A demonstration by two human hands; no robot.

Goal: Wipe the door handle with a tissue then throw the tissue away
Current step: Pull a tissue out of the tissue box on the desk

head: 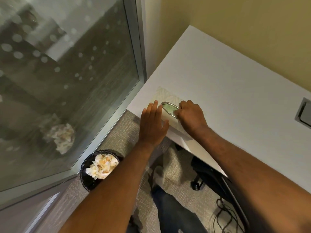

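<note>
A pale patterned tissue box [170,96] sits at the near left corner of the white desk [227,84]. Its oval opening [169,108] faces up. My left hand [152,124] lies flat against the box's left side, fingers spread, holding nothing. My right hand [192,117] is at the opening's right end, fingers pinched on a bit of white tissue [176,114] there. A black mesh waste bin [94,172] with crumpled tissues in it stands on the carpet below my left forearm. No door handle is in view.
A glass wall [67,81] with a metal frame runs along the left and reflects the bin's tissues. A black office chair [215,180] and cables [225,214] lie under the desk. A grey cable port [304,113] is set in the desk at right. My leg [171,209] is below.
</note>
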